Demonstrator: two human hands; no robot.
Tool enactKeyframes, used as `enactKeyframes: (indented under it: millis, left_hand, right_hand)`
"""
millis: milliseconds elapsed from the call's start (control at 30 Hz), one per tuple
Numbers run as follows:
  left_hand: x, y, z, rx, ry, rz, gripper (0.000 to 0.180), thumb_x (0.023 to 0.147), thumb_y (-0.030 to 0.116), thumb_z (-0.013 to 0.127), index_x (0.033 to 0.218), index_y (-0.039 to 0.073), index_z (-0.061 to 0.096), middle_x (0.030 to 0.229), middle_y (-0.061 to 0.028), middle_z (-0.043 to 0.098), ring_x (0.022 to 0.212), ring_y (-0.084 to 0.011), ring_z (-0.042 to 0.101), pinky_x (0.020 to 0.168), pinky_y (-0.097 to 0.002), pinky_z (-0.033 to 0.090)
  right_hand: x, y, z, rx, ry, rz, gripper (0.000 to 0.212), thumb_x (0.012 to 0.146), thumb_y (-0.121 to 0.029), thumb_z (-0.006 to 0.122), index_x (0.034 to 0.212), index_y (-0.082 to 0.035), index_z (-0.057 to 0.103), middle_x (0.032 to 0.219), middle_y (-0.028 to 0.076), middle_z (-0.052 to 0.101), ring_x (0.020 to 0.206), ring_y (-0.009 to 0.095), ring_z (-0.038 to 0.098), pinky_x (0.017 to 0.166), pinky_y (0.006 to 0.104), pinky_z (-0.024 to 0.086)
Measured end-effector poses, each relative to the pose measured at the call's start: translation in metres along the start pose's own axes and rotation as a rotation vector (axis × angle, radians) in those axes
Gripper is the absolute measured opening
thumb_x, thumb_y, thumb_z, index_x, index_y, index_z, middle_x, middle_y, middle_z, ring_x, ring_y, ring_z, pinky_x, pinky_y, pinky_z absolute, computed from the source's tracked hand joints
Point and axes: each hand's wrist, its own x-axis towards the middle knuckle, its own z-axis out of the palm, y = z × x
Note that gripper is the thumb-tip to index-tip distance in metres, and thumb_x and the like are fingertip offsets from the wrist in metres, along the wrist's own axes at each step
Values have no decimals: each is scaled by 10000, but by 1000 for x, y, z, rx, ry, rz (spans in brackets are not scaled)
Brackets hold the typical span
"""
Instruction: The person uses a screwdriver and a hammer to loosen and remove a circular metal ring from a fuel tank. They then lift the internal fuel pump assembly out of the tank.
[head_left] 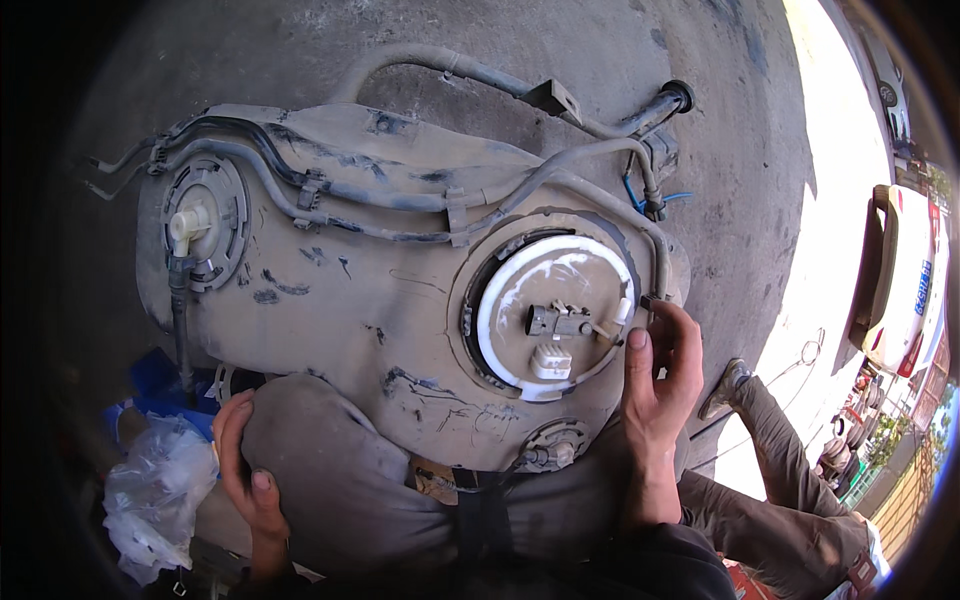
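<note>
A dusty fuel tank (330, 300) lies in front of me, close against my knees. Set in its right part is a round fuel pump module (580, 290) with a white rim and electrical connectors on top. My right hand (660, 380) is at the module's right edge. Its fingers are bent, the thumb apart from the index finger, whose tip is by the end of a thin fuel line (655, 245); nothing shows between them. My left hand (245, 470) rests on my left knee (320, 440), open, thumb apart and holding nothing.
Pipes and hoses (390, 195) run across the tank's far side. A white fitting with a hose (190, 225) sits at its left. A clear plastic bag (160, 490) and a blue box (160, 385) lie at lower left. Another person's leg (790, 450) reaches in at right; a car (905, 280) stands beyond.
</note>
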Motion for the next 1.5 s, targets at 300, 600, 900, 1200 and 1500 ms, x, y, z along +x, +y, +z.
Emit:
enactKeyframes:
  millis: [300,600,900,1200,1500]
  left_hand:
    - [53,51,13,276,-45,323,219,929,151,653,1094,8,670,1124,-154,620,1057,-310,607,939,-390,474]
    - [114,171,152,696,-527,598,386,917,181,719,1268,72,599,1150,-152,659,1078,-377,657,894,-495,524]
    - [122,136,181,572,-514,607,324,895,157,739,1176,44,622,1141,-181,667,1079,-407,646,889,-486,523]
    - [124,143,176,467,-401,638,341,870,200,764,1131,7,659,1093,-166,686,1038,-373,665,859,-453,519]
    - [133,151,175,583,-348,742,346,926,293,718,1165,47,675,1119,-130,707,1086,-362,662,883,-480,517]
  right_hand:
    - [-5,19,-3,-49,98,76,350,1014,-381,648,1134,-52,666,756,115,693,701,291,668,692,404,508]
    - [6,14,2,-28,131,38,449,993,-463,638,1112,-31,679,930,171,732,860,361,701,767,462,526]
    - [6,10,0,-92,-147,-3,630,916,-564,688,1172,11,658,1067,245,720,1014,419,695,857,496,536]
    - [15,12,3,97,-32,-45,576,871,-509,738,1134,3,715,1012,245,736,958,414,712,840,474,551]
    - [20,11,-4,84,35,-89,683,839,-553,787,1191,29,723,977,217,765,908,315,760,817,380,582]
